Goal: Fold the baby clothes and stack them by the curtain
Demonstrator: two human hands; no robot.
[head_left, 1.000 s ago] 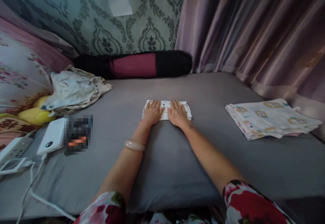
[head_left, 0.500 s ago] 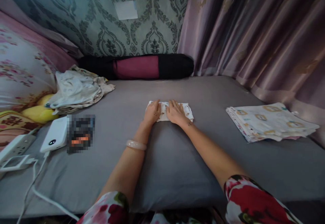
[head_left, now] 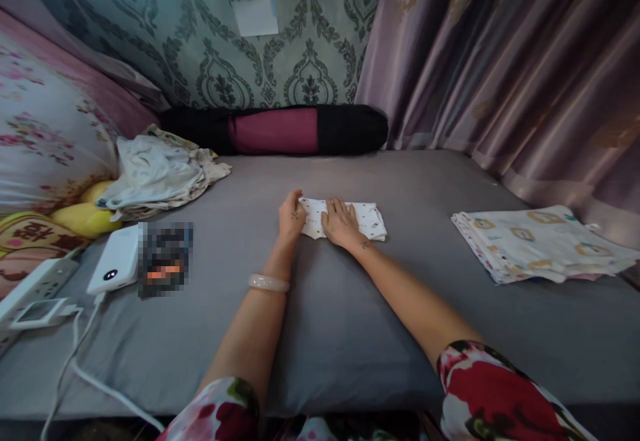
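A small folded white cloth with tiny dark prints lies flat on the grey sheet in front of me. Around its left edge, my left hand is closed, its fingers curled and partly hidden from view. My right hand rests palm down on the middle of the cloth, fingers stretched out and spread a little. The right end of the cloth shows its stacked layers.
To the right lies a stack of folded printed cloths. A crumpled heap of light cloth sits at left, near a white power bank, a power strip and cables. A black and maroon bolster lies along the wall.
My left hand has slid left from the top of the cloth to its left edge and curled its fingers. My right hand stays flat on the cloth.
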